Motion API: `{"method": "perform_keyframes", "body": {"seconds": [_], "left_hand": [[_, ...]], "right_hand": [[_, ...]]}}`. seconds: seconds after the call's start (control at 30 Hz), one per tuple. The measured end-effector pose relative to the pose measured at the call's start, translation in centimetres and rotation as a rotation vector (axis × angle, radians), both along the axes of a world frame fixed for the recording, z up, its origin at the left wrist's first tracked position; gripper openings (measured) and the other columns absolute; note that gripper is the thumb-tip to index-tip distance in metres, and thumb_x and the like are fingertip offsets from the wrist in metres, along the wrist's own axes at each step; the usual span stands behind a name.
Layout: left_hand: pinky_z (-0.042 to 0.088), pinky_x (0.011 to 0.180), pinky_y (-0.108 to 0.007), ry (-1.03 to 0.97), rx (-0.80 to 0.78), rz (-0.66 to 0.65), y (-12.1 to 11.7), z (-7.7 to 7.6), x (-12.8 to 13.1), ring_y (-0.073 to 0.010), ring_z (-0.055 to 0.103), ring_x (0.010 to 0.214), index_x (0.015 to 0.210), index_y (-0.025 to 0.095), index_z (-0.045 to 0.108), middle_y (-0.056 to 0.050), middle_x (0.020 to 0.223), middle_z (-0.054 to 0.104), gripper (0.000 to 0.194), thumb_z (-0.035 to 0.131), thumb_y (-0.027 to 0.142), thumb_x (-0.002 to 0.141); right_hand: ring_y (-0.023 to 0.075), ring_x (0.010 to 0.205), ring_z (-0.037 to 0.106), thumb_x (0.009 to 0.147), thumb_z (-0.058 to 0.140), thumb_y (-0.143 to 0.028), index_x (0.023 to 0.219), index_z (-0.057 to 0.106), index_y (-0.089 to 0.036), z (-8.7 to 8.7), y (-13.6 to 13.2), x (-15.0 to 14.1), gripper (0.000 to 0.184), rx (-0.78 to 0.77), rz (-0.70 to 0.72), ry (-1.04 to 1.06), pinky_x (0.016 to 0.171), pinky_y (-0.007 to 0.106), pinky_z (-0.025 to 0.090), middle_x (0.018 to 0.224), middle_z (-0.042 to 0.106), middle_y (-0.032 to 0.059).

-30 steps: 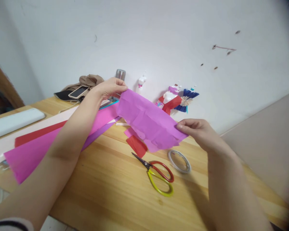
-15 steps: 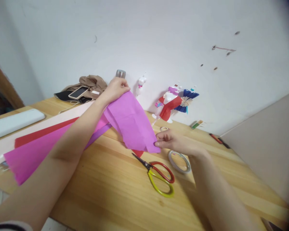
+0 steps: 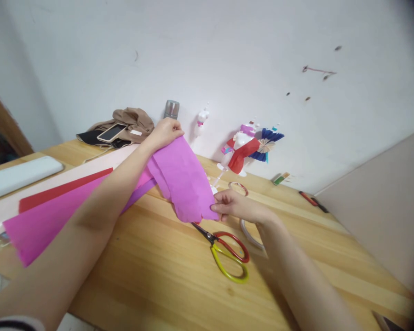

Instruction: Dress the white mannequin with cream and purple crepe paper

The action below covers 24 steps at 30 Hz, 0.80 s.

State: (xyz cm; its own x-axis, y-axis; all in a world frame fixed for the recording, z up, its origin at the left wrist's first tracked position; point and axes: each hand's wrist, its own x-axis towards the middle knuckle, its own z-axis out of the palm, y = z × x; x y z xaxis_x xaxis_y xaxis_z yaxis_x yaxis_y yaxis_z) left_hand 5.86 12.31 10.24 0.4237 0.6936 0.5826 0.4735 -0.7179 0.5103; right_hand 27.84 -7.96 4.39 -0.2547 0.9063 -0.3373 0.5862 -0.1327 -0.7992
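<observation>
Head view: the left hand (image 3: 169, 131) and right hand (image 3: 229, 205) pinch one thin magenta paper piece (image 3: 184, 179) by its edges above the pale wooden surface (image 3: 152, 266); it looks soft, light and easily torn, best held near corners. Nearby: one pair of red-and-yellow-handled scissors (image 3: 223, 246), two slim rings (image 3: 250, 238).

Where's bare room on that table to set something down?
Bare wood: nearer the camera than the scissors with one red and one yellow handle, between the forearms; and right of the right forearm, up to the slim red and black object. Crowded: left, under overlapping pink and red paper sheets; centre, where left hand and right hand hold magenta paper.
</observation>
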Motion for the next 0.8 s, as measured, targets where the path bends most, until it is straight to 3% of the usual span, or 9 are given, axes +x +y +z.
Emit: {"method": "perform_keyframes", "body": {"seconds": [0.2, 0.3, 0.43, 0.57, 0.7, 0.8], "left_hand": [[0.050, 0.086, -0.030, -0.180, 0.012, -0.013, -1.5, 1.7, -0.2, -0.0186, 0.063, 0.090, 0.085, 0.012, 0.070, -0.006, 0.089, 0.071, 0.018, 0.056, 0.024, 0.087], [0.048, 0.084, -0.029, -0.103, 0.044, 0.001, -1.7, 2.3, -0.9, -0.0176, 0.062, 0.088, 0.085, 0.012, 0.070, -0.005, 0.088, 0.070, 0.017, 0.058, 0.024, 0.086], [0.045, 0.085, -0.031, 0.205, 0.089, 0.091, -0.7, 2.0, -2.4, -0.0202, 0.063, 0.088, 0.074, 0.015, 0.070, -0.004, 0.079, 0.068, 0.011, 0.063, 0.019, 0.081], [0.045, 0.084, -0.030, 0.541, 0.074, 0.178, 0.7, 1.0, -3.6, -0.0198, 0.060, 0.085, 0.073, 0.016, 0.070, -0.003, 0.073, 0.066, 0.004, 0.069, 0.017, 0.077], [0.045, 0.084, -0.028, 0.598, 0.071, 0.205, 1.6, -0.3, -3.9, -0.0184, 0.058, 0.082, 0.074, 0.013, 0.068, -0.004, 0.069, 0.064, 0.002, 0.069, 0.011, 0.074], [0.046, 0.080, -0.027, 0.557, 0.017, 0.129, 2.0, -1.3, -3.0, -0.0198, 0.060, 0.079, 0.070, 0.013, 0.069, -0.004, 0.065, 0.065, 0.010, 0.072, 0.005, 0.066]], "right_hand": [[0.0098, 0.059, 0.059, 0.066, 0.080, -0.059, 0.073, 0.069, -0.016, 0.2, -0.1, -0.3, 0.045, -0.013, 0.093, 0.245, 0.065, 0.026, 0.050, 0.064, 0.065, -0.0017], [0.0098, 0.057, 0.059, 0.064, 0.081, -0.062, 0.072, 0.068, -0.016, 0.2, -0.1, -0.6, 0.048, -0.036, 0.096, 0.250, 0.064, 0.026, 0.051, 0.063, 0.065, -0.0020], [0.0101, 0.057, 0.060, 0.072, 0.076, -0.057, 0.069, 0.065, -0.017, -0.2, -0.1, -1.1, 0.041, -0.016, 0.050, 0.123, 0.060, 0.024, 0.049, 0.062, 0.066, -0.0011], [0.0116, 0.055, 0.058, 0.078, 0.068, -0.042, 0.065, 0.063, -0.019, -0.6, 0.0, -0.5, 0.027, 0.071, 0.039, -0.127, 0.056, 0.024, 0.045, 0.057, 0.064, -0.0012], [0.0124, 0.050, 0.052, 0.078, 0.062, -0.030, 0.058, 0.060, -0.020, -1.4, 0.8, 0.8, 0.023, 0.218, -0.054, -0.397, 0.054, 0.025, 0.038, 0.051, 0.060, -0.0013], [0.0155, 0.056, 0.059, 0.078, 0.061, -0.027, 0.073, 0.070, -0.018, -2.0, 1.4, 0.9, 0.013, 0.293, -0.185, -0.509, 0.058, 0.027, 0.039, 0.058, 0.066, 0.0008]]}}
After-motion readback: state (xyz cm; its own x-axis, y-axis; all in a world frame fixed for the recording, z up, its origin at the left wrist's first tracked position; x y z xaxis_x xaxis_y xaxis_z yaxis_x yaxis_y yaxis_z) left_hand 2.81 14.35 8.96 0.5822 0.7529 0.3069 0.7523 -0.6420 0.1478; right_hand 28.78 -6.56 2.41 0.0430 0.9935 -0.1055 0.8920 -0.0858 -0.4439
